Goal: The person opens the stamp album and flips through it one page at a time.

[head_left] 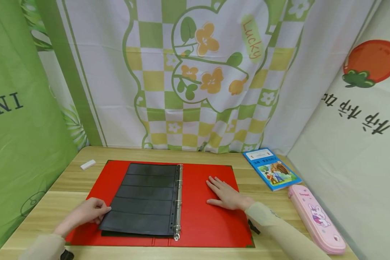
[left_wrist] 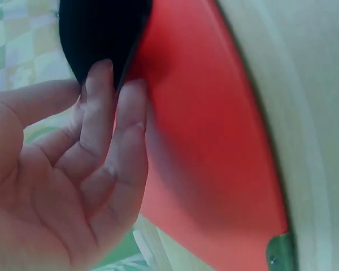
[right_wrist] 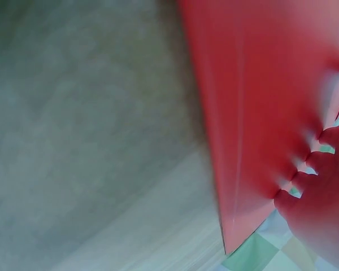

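Observation:
A red ring binder (head_left: 211, 224) lies spread open on the table, its metal rings (head_left: 178, 202) running down the middle. Black pocket pages (head_left: 143, 198) with several horizontal strips rest on its left side. My left hand (head_left: 90, 211) pinches the lower left edge of the top page, which lifts a little from the sheet under it. In the left wrist view, the thumb and fingertips (left_wrist: 104, 70) meet at the black page's edge. My right hand (head_left: 225, 195) rests with spread fingers on the bare red right cover, and its fingertips touch the red surface in the right wrist view.
A white eraser-like block (head_left: 88, 164) lies at the back left of the wooden table (head_left: 48, 202). At the right are a blue picture book (head_left: 271, 169) and a pink pencil case (head_left: 316, 218). Patterned curtains (head_left: 201, 72) hang behind the table and on both sides.

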Motion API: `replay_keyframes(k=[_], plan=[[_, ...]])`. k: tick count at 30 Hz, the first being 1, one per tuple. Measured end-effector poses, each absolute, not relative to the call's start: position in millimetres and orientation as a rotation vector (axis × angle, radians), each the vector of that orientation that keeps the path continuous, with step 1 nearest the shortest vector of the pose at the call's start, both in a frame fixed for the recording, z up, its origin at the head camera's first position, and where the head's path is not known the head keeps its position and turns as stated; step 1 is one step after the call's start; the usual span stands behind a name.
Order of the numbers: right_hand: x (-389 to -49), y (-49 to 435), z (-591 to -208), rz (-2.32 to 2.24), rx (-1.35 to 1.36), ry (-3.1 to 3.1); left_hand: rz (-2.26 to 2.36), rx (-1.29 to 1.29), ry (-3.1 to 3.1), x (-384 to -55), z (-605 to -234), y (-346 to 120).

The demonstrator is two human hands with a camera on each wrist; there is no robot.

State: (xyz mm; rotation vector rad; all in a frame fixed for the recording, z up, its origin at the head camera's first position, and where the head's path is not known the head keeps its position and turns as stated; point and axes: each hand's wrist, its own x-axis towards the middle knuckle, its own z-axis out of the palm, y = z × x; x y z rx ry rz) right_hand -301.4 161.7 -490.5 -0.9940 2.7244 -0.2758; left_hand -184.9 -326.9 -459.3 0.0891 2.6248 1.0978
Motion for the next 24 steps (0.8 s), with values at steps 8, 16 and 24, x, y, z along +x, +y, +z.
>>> replay_keyframes(k=[8, 16, 24], plan=[[-302.6, 161.4, -491.9, -0.265, -0.989, 2.726, 0.879, -0.024, 2.793, -185.9, -465.6, -315.7], [-303.1, 160.2, -492.6, -0.267, -0.991, 2.730, 0.772, -0.049, 2.834, -188.1, -462.4, -311.4], [-303.3, 159.6, -492.0, -0.271, -0.997, 2.726, 0.703, -0.008, 2.938, -200.8, -457.2, -303.3]])
